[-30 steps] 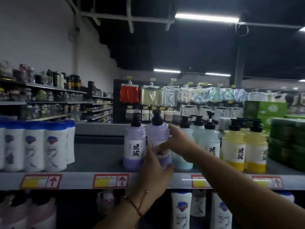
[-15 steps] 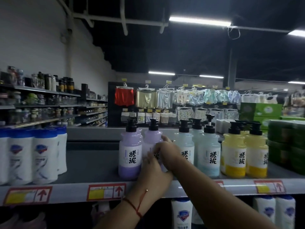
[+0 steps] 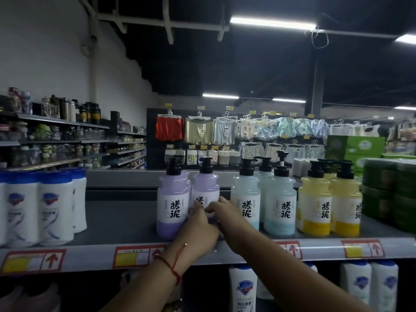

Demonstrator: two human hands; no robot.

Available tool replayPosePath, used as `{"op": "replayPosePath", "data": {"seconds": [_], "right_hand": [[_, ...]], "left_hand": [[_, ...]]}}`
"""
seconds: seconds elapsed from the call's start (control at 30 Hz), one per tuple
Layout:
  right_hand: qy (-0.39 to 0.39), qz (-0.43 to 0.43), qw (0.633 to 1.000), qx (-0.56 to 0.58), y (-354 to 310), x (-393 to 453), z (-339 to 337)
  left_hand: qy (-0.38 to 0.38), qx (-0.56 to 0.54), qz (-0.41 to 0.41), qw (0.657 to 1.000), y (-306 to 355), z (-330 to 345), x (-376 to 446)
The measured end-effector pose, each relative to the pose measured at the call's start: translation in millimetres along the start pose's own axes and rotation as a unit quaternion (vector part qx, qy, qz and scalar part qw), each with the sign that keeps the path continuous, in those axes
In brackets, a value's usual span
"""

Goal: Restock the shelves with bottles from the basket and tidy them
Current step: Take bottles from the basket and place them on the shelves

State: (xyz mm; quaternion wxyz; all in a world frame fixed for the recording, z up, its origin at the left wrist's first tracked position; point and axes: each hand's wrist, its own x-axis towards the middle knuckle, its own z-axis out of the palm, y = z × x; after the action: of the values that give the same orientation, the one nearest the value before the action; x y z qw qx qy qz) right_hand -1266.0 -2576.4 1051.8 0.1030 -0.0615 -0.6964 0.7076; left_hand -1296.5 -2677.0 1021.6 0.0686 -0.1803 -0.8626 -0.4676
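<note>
On the grey shelf (image 3: 108,224), white blue-capped bottles (image 3: 38,206) stand at nine o'clock. Centre, the left hand (image 3: 198,230) and right hand (image 3: 227,216) both curl round the second purple pump bottle (image 3: 206,188), which stands touching its smooth purple twin (image 3: 172,201). Pale blue bottles (image 3: 280,206), then yellow bottles (image 3: 315,206), follow toward three o'clock.

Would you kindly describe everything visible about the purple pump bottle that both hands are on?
The purple pump bottle stands upright on the grey shelf, second in the front row, close beside another purple bottle. It looks like translucent lilac plastic with a black pump head on top and a white label with black characters, partly hidden. The left hand and right hand hold its lower body from the front, covering its base.
</note>
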Motion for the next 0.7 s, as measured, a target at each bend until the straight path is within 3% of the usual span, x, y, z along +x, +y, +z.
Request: {"op": "replayPosePath", "data": {"seconds": [0.33,0.53,0.63,0.7], "right_hand": [[-0.021,-0.015,0.997,-0.069,-10.7,-25.5,-5.3],[-0.030,-0.128,0.977,-0.169,-0.6,-68.4,-39.4],[-0.016,-0.143,0.969,-0.201,42.0,-109.1,-77.2],[0.005,-0.089,0.973,-0.211,93.0,-133.6,-108.3]], "left_hand": [[0.013,-0.015,0.026,0.999,-8.0,2.4,-3.6],[0.119,0.011,0.192,0.974,2.0,-0.6,-70.5],[0.073,-0.008,0.263,0.962,-22.6,27.0,-108.3],[-0.021,-0.028,0.237,0.971,-51.6,61.6,-133.5]]}}
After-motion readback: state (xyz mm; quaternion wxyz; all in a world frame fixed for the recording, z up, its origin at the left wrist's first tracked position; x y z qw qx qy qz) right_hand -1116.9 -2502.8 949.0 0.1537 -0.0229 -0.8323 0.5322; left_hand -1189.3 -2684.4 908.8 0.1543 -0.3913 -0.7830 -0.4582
